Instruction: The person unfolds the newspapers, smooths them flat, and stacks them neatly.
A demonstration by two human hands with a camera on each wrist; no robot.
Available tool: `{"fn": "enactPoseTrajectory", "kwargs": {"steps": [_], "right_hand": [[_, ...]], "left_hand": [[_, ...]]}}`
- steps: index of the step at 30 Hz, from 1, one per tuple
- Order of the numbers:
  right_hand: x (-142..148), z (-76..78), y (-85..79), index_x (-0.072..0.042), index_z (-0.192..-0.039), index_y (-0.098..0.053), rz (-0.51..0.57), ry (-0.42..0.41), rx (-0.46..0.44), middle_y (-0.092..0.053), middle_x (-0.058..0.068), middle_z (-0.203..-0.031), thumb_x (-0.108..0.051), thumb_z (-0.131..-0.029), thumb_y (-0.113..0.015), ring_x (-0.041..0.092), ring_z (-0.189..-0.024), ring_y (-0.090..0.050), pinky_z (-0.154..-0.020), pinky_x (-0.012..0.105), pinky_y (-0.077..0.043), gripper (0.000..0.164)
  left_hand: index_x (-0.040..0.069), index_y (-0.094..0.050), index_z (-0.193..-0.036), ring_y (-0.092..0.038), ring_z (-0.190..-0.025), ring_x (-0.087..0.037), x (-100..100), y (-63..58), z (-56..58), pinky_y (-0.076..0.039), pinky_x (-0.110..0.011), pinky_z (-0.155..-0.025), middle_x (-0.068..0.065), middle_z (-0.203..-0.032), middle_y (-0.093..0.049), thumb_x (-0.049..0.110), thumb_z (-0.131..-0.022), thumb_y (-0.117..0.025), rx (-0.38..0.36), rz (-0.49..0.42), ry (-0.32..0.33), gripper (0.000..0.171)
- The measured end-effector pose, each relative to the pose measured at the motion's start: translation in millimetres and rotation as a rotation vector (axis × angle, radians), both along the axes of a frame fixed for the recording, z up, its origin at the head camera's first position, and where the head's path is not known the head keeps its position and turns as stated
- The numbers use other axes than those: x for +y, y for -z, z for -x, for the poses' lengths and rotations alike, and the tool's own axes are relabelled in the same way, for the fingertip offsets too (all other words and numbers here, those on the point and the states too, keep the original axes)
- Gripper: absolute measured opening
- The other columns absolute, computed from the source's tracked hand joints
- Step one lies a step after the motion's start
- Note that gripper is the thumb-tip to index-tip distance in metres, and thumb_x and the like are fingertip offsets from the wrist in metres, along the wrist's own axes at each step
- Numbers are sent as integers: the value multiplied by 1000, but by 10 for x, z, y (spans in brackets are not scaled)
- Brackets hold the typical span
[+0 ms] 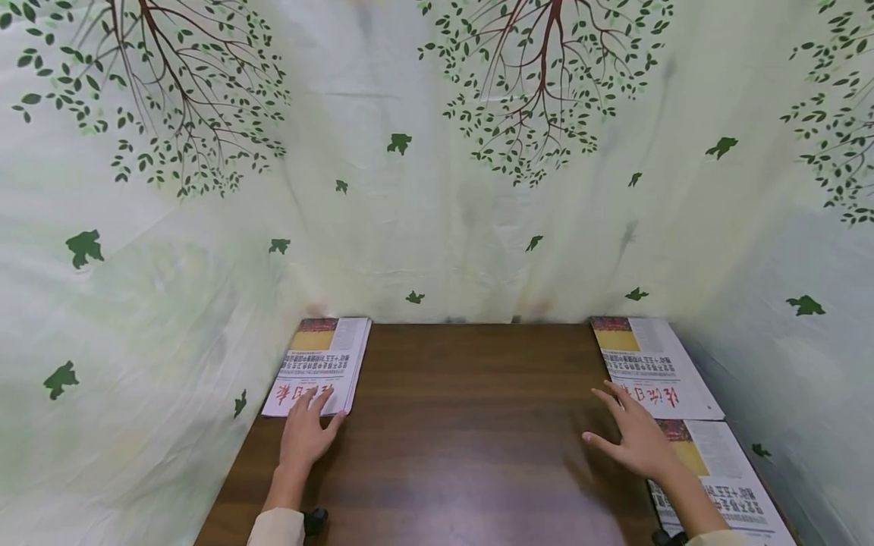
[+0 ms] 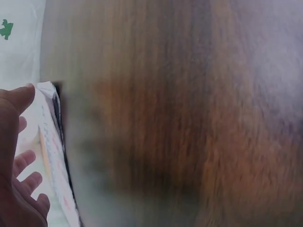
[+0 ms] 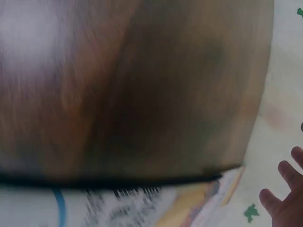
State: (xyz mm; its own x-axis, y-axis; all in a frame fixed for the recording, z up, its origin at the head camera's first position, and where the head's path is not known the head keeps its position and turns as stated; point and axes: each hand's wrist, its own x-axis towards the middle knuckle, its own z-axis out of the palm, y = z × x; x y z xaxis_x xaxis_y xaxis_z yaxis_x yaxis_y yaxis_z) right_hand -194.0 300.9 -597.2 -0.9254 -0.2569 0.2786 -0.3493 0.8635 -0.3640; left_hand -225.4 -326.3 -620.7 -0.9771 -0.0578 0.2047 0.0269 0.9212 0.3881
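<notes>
Three newspapers line the table's (image 1: 471, 425) sides: a left newspaper (image 1: 321, 364), a far right newspaper (image 1: 658, 368) and a near right newspaper (image 1: 744, 493), the right two meeting edge to edge. Both hands are released, fingers spread: the left hand (image 1: 305, 436) at the left newspaper's near edge, the right hand (image 1: 636, 438) at the far right newspaper's near left corner. Wide tabletop spans between.
</notes>
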Motion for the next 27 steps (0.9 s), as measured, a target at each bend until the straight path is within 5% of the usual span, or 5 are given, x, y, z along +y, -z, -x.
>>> {"fn": "enactPoseTrajectory", "kwargs": {"steps": [8, 16, 27], "right_hand": [[-193, -21, 218, -11, -151, -49, 29, -27, -42, -42, 23, -156, -51, -88, -77, 51, -132, -53, -95, 69, -48, 80], [-330, -74, 299, -11, -153, -48, 17, -2, -203, -43, 23, -156, -61, -90, -70, 52, -134, -50, -96, 69, -47, 83], [-443, -133, 434, -12, -149, -54, -14, 3, -158, -49, 22, -154, -65, -86, -71, 52, -142, -41, -109, 75, -32, 84]], "left_hand": [[-2, -43, -152, -37, -142, -53, 70, 146, 7, -29, -69, -116, -34, -154, -39, 29, -98, -66, -15, -21, -27, 66], [-6, -44, -150, -32, -145, -56, 115, 248, 3, -24, -69, -119, -34, -157, -37, 29, -100, -61, -37, -10, -33, 63], [-5, -56, -142, -40, -141, -54, 178, 240, -8, -30, -65, -118, -32, -152, -46, 26, -100, -61, -38, -1, -64, 53]]}}
